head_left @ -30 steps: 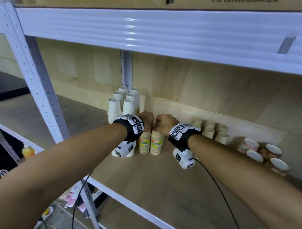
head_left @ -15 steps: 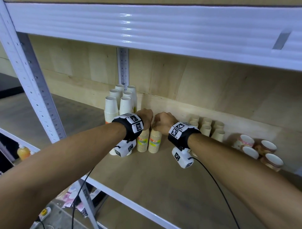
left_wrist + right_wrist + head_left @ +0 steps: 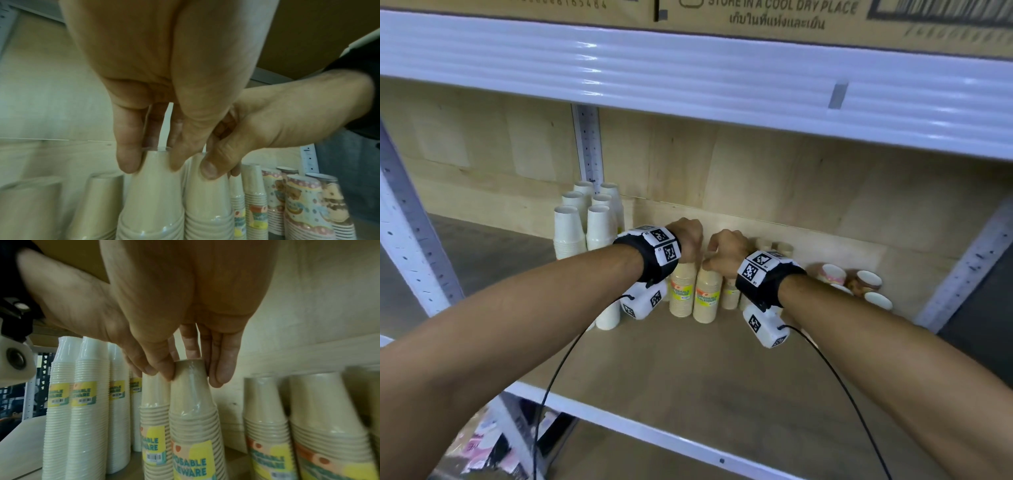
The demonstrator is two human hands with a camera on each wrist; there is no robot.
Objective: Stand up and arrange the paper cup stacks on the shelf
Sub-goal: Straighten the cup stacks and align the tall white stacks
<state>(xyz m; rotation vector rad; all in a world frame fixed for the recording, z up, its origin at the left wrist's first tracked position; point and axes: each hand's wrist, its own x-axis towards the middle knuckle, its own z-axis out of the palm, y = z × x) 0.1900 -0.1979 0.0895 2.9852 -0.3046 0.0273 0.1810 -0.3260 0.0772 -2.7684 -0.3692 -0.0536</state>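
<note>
Two tan paper cup stacks with yellow labels stand upright side by side on the wooden shelf. My left hand pinches the top of the left tan stack, and its fingertips curl round the top cup. My right hand grips the top of the right tan stack; in the right wrist view its fingers wrap that stack. The hands nearly touch. White cup stacks stand just left.
More tan stacks stand behind my right wrist by the back wall. Patterned cup stacks stand at the far right. A white beam with a cardboard box on it runs overhead. A white upright post stands left.
Both hands stay on the tops of the two tan stacks. The head view has shifted slightly, so the box above now shows.
</note>
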